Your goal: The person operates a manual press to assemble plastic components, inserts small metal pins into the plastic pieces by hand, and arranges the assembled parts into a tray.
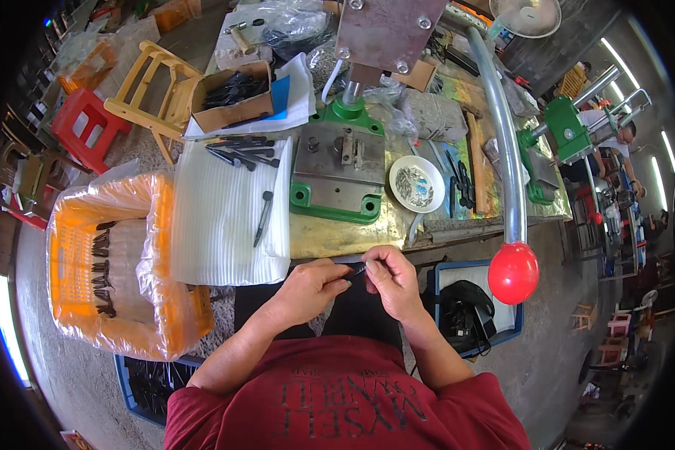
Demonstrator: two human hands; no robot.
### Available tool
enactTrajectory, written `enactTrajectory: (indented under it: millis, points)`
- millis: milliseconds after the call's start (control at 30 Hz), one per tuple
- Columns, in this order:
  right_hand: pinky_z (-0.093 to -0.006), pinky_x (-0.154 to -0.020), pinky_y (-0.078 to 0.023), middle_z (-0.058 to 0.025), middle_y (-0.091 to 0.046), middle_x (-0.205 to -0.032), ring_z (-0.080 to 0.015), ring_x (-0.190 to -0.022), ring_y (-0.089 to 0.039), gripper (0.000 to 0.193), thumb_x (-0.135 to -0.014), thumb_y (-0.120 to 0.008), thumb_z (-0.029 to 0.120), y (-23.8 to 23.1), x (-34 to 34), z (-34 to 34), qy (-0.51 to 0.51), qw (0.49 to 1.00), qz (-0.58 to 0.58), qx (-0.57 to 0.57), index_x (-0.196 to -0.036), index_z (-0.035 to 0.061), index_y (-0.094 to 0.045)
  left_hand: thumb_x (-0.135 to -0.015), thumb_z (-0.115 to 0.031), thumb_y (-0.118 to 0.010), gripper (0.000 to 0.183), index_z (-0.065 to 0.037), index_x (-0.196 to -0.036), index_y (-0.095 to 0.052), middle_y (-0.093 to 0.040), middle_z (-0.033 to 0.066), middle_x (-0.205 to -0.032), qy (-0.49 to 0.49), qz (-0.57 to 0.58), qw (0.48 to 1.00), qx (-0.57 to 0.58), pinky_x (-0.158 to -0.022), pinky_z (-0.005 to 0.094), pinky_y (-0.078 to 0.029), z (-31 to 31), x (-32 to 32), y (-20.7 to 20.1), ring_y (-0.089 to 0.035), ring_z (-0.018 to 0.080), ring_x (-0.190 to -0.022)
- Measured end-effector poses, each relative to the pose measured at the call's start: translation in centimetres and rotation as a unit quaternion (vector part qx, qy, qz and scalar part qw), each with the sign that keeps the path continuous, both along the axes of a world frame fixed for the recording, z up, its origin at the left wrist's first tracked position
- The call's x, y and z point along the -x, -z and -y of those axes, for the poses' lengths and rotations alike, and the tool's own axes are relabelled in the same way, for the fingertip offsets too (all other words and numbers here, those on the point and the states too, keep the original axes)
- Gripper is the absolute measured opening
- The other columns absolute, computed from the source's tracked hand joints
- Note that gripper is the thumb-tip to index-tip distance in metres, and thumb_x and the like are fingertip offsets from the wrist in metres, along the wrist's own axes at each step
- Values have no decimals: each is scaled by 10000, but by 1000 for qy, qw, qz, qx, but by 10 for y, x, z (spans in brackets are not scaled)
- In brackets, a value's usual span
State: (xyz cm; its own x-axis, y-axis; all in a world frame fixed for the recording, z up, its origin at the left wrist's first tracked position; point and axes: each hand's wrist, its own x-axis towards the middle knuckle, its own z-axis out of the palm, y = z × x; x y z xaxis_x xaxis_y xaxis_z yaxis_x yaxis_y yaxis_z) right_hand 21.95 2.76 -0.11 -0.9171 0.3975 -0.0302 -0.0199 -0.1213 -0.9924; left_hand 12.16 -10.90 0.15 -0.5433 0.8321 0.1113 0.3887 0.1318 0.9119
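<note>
My left hand [311,289] is closed in a pinch around a small dark piece [358,268], held low in front of the bench edge. At the far end of that piece my right hand [392,283] pinches with thumb and forefinger. Fingers hide most of the piece, so its full shape does not show. Beyond my hands stands a bench press with a green base [336,215] and a steel plate [337,169]. To its right, a white bowl [416,184] holds many small metal pins. Left of the press, slim black tools [244,152] lie on white foam sheets [229,225].
A press lever with a red ball [513,273] hangs down at right. An orange crate [60,255] lined with plastic stands left, dark tools inside. Behind the foam is a cardboard box [232,112] of black parts. A blue bin [478,265] sits below right; a second green press [566,129] stands further right.
</note>
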Motion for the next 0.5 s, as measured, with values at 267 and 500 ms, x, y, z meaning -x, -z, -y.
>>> enactTrajectory:
  millis: [267, 500]
  points:
    - [-179, -521, -374, -2, -489, -686, -50, -578, -454, 163, -841, -487, 132, -2, -1, -19, -7, 997, 22, -68, -933, 3, -524, -746, -116, -584, 136, 4, -808, -569, -499, 88, -648, 73, 142, 983, 92, -516, 255, -378, 3, 3, 12, -456, 144, -543]
    - [-261, -586, -403, -82, -536, -709, -168, -619, -504, 87, -773, -532, 72, 14, 24, -119, 216, 856, 71, -465, -815, -4, -541, -762, -44, -586, 77, -3, -827, -591, -476, -25, -651, 50, 243, 968, 36, -478, 170, -345, 11, 1, 31, -422, 14, -556]
